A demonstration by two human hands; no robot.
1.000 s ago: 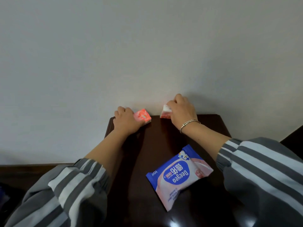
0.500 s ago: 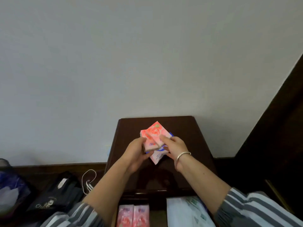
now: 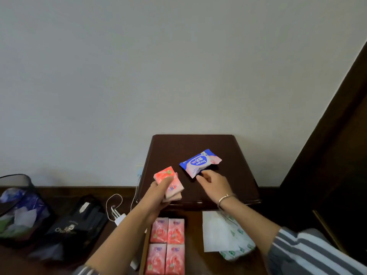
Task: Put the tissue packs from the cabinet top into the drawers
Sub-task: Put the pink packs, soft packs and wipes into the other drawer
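My left hand grips two small pink tissue packs stacked together, held over the front left corner of the dark wooden cabinet top. A blue and pink wet-wipe pack lies flat on the cabinet top. My right hand hovers just in front of that pack, fingers apart, fingertips close to its near edge, holding nothing. Below, the open drawer holds several pink tissue packs in rows on its left side.
White packs with green print fill the drawer's right side. On the floor to the left lie a black bag, a white charger with cable and a bin with blue and white bags. Dark wooden furniture rises at right.
Both hands took the pink packs from the back of the cabinet top; they now sit together in my left hand. My right hand let go and moved toward the blue pack.
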